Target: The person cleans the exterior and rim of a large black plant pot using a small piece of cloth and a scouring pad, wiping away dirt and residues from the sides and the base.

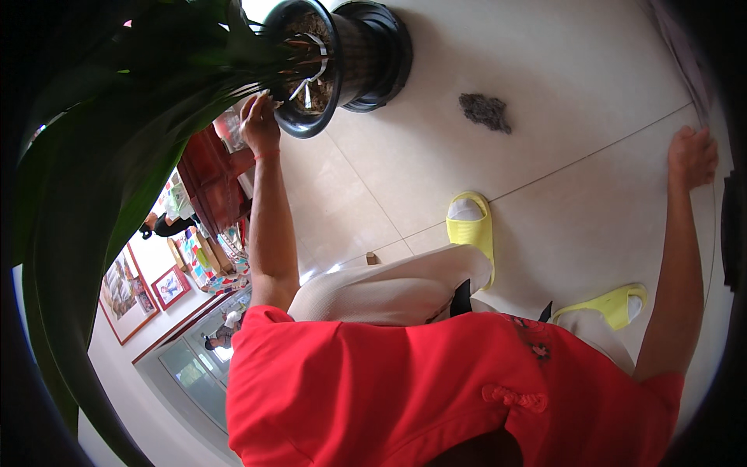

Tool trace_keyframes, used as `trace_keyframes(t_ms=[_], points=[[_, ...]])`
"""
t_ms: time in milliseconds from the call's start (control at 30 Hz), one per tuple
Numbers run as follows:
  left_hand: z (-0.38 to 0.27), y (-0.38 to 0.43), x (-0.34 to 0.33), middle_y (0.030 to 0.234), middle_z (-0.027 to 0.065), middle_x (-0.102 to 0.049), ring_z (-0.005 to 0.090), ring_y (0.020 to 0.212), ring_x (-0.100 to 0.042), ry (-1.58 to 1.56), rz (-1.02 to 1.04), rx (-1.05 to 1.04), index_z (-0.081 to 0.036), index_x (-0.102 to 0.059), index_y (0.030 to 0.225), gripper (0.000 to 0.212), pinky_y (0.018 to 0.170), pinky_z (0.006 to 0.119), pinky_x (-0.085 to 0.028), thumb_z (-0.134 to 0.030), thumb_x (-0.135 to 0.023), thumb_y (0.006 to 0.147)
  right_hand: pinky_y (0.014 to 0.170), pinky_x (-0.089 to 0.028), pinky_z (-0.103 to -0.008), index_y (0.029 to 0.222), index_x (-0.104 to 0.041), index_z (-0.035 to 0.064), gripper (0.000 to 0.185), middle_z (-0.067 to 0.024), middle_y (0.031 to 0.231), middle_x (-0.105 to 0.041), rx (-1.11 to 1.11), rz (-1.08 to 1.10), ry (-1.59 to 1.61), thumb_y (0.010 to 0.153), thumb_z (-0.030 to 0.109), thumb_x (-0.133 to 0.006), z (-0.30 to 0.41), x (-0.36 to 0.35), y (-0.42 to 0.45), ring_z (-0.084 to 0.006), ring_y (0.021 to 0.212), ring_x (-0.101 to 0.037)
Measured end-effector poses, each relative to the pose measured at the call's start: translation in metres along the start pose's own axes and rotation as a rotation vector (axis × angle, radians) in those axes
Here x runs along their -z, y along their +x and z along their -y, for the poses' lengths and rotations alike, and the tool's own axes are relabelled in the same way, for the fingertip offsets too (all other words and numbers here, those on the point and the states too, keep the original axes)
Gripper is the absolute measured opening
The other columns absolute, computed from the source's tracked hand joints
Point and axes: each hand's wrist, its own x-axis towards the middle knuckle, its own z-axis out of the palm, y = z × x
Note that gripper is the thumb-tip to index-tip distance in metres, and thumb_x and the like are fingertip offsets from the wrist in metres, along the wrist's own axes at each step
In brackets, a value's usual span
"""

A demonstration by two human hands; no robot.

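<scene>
My left hand (261, 124) is raised beside the rim of a black plant pot (337, 58). Its fingers pinch a small crumpled whitish scrap (274, 100), perhaps tissue. Long green leaves (76, 169) spread from the pot over the left side, their stems tied with a white strip (321, 64) above brown soil (312, 23). Out at the far right, my right hand (691, 153) is blurred, with curled fingers. A greyish-mauve cloth (686, 61) tapers down to it; whether the hand grips the cloth cannot be made out.
A dark grey fuzzy clump (484, 112) lies on pale floor tiles (560, 87). My feet wear yellow slippers (471, 230). A black object (729, 230) borders the right edge. Reddish-brown furniture (207, 175), framed pictures (170, 287) and two people (166, 225) appear at left.
</scene>
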Motion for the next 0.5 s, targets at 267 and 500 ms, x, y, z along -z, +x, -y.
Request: trace_keyframes(t_ms=[267,500], points=[[0.028,-0.023,-0.002,0.084,0.0119,-0.064,0.0307,0.08,-0.061,0.249,0.223,0.144,-0.021,-0.068,0.09,0.018,0.07,0.041,-0.049,-0.031,-0.056,0.081,0.101,-0.024,-0.0487,0.129,-0.044,0.0224,0.046,-0.0093,0.137,-0.039,0.007,0.104,-0.067,0.087,0.039,-0.035,0.008,0.022,0.0,-0.03,0.127,-0.033],[-0.062,-0.157,0.006,0.082,0.013,-0.062,0.026,0.071,-0.061,-0.358,0.386,0.171,-0.006,-0.062,0.088,0.009,0.062,0.035,-0.049,-0.01,-0.056,0.082,0.099,-0.027,-0.0488,0.126,-0.047,0.0203,0.045,-0.0096,0.132,-0.043,-0.017,0.279,-0.02,0.086,0.037,-0.038,0.026,0.053,0.009,-0.0304,0.122,-0.038]])
